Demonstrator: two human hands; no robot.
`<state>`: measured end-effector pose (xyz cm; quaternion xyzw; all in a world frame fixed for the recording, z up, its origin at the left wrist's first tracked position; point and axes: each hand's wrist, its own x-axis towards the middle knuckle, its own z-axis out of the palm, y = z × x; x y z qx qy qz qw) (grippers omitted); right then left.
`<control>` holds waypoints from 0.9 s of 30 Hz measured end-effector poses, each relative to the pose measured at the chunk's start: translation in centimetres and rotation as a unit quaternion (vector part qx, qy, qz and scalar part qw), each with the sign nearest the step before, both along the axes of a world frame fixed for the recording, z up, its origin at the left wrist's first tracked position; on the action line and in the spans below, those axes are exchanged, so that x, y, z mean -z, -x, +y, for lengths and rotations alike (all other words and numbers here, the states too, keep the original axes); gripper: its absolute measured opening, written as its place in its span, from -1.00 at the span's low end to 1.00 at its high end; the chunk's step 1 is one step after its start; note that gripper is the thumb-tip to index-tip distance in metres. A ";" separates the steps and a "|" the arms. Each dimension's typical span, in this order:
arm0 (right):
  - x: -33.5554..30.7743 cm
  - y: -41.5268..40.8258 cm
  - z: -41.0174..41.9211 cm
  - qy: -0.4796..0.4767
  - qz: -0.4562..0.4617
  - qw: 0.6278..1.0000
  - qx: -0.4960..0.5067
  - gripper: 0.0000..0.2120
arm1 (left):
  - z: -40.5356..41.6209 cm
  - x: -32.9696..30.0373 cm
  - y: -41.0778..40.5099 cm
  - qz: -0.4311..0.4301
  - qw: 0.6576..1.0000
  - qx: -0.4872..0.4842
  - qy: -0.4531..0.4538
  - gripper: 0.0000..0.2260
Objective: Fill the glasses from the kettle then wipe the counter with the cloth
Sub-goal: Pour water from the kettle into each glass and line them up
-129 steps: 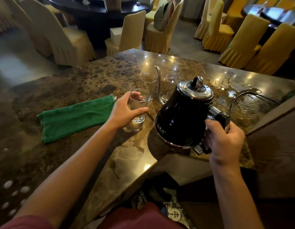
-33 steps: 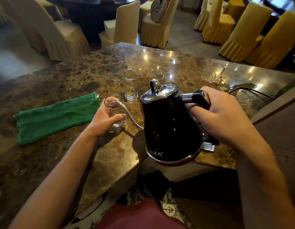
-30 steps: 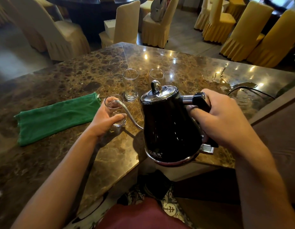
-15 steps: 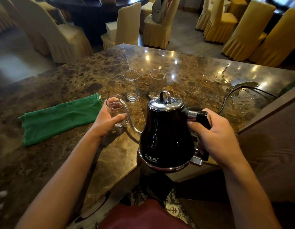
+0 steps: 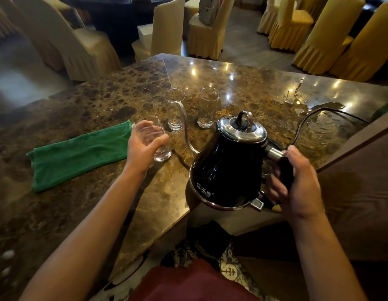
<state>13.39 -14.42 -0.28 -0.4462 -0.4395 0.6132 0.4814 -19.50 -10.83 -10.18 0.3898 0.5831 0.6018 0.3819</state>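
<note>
My right hand grips the handle of a black kettle with a chrome lid, held just above the counter's near edge. Its thin gooseneck spout curves up in front of the rim of the middle glass. My left hand holds a short clear glass that stands on the marble counter. A third glass stands to the right of the middle one. A folded green cloth lies to the left of my left hand.
The kettle's base and its black cord sit behind the kettle on the right. Water is spilled on the counter's far right part. Covered chairs stand beyond the counter. A brown surface borders the right.
The kettle has come back upright and swung right, its spout leaving the glass in my left hand and now rising by the middle glass. My left hand has stayed on the near glass.
</note>
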 end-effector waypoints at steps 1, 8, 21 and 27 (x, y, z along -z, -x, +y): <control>0.0 -0.1 0.1 0.009 0.010 1.000 0.003 -0.45 | 0.3 -0.5 0.1 0.000 1.000 -0.010 -0.003 -0.54; -0.1 0.3 -0.6 -0.022 -0.037 0.999 0.031 -0.51 | 4.9 -3.0 2.7 0.077 0.996 -0.034 0.016 -0.56; -0.1 0.1 -0.6 -0.027 -0.056 0.997 0.048 -0.51 | 9.7 -2.5 5.2 0.131 0.988 -0.063 0.059 -0.46; -0.2 0.1 -0.6 -0.034 -0.025 0.997 0.064 -0.67 | 9.8 -1.3 5.3 0.122 0.988 -0.064 0.064 -0.45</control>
